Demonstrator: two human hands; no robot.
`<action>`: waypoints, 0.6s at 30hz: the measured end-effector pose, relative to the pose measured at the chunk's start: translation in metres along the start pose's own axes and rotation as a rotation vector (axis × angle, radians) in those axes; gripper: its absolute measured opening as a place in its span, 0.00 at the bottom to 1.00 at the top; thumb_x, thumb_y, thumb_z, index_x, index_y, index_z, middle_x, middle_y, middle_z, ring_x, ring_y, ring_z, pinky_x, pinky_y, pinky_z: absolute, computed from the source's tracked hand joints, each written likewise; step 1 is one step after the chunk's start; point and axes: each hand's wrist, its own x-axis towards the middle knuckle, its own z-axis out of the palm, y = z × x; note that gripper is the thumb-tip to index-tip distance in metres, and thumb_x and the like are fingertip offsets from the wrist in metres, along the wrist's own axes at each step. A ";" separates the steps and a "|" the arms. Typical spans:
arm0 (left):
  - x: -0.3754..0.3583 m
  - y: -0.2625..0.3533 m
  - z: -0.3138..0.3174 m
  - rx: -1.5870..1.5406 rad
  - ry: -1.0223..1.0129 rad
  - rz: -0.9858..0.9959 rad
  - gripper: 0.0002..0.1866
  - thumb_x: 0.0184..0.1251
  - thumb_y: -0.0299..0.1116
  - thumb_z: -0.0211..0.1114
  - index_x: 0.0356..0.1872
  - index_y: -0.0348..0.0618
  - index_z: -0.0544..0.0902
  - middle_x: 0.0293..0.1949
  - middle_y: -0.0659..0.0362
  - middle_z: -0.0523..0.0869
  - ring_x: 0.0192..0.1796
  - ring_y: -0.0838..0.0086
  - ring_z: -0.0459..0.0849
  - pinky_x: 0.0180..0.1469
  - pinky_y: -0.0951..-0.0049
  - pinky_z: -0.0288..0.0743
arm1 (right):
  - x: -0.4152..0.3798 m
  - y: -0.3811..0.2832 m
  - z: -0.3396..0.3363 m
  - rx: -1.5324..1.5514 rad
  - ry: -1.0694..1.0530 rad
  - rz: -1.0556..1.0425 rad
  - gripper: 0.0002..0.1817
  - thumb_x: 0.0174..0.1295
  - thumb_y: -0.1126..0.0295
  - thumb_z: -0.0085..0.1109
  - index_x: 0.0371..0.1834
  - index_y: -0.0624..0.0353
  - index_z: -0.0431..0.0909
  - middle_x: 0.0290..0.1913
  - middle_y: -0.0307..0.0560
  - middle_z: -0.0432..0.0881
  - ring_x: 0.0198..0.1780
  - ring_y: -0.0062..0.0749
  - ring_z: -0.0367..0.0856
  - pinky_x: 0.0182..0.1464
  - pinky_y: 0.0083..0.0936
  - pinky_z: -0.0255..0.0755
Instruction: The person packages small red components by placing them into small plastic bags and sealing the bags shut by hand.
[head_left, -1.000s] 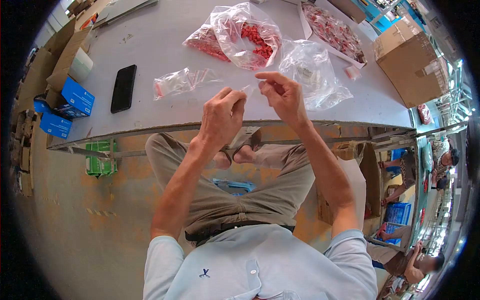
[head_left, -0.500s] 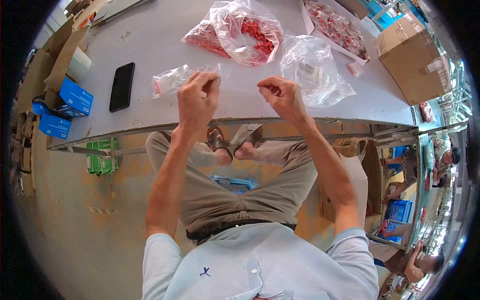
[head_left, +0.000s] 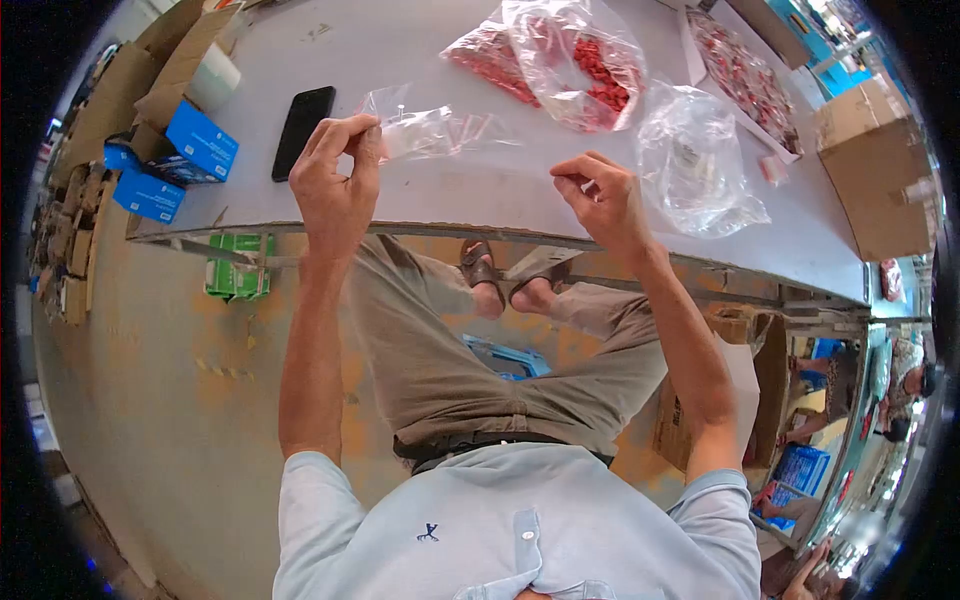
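Observation:
My left hand (head_left: 338, 175) is over the front of the table, thumb and fingertips brought together in a pinch. Its fingertips are right beside small clear plastic bags (head_left: 440, 132) lying on the tabletop; whether they grip the film I cannot make out. To the right, my right hand (head_left: 605, 195) also has its fingertips closed together, with whatever they might hold hidden. Close to that hand lies a crumpled clear plastic bag (head_left: 705, 165). Farther back, a large open clear bag (head_left: 600, 85) holds small red parts, next to another bag of red pieces (head_left: 495, 65).
A black phone (head_left: 303, 130) lies left of my left hand. Blue boxes (head_left: 200, 142) sit at the left edge. At the right are a white tray of small red-and-clear packets (head_left: 745, 75) and a cardboard box (head_left: 875, 165). Other people sit at far right.
The whole view has shifted, so the table things appear farther right. My left hand has moved left across the small bags, to their left end. My right hand stays pinched, slightly left relative to the table.

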 end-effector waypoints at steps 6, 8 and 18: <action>-0.015 -0.007 -0.016 -0.225 -0.030 -0.404 0.06 0.78 0.30 0.70 0.47 0.40 0.90 0.33 0.67 0.86 0.37 0.85 0.81 0.42 0.80 0.77 | 0.015 0.006 -0.002 0.120 0.042 0.027 0.07 0.71 0.76 0.65 0.48 0.61 0.89 0.43 0.45 0.92 0.41 0.27 0.90 0.41 0.25 0.82; -0.022 -0.009 -0.011 -0.232 -0.066 -0.368 0.06 0.77 0.29 0.70 0.47 0.39 0.90 0.34 0.67 0.85 0.37 0.85 0.80 0.42 0.81 0.76 | 0.018 0.022 -0.027 0.246 0.095 0.119 0.10 0.75 0.75 0.61 0.54 0.62 0.88 0.46 0.44 0.92 0.44 0.25 0.90 0.45 0.24 0.84; -0.045 0.037 0.063 -0.266 -0.281 -0.110 0.05 0.71 0.20 0.71 0.45 0.35 0.89 0.37 0.57 0.89 0.40 0.76 0.87 0.45 0.74 0.81 | -0.017 0.027 -0.094 0.064 0.192 0.078 0.11 0.75 0.74 0.62 0.55 0.67 0.86 0.47 0.51 0.91 0.45 0.32 0.91 0.48 0.26 0.86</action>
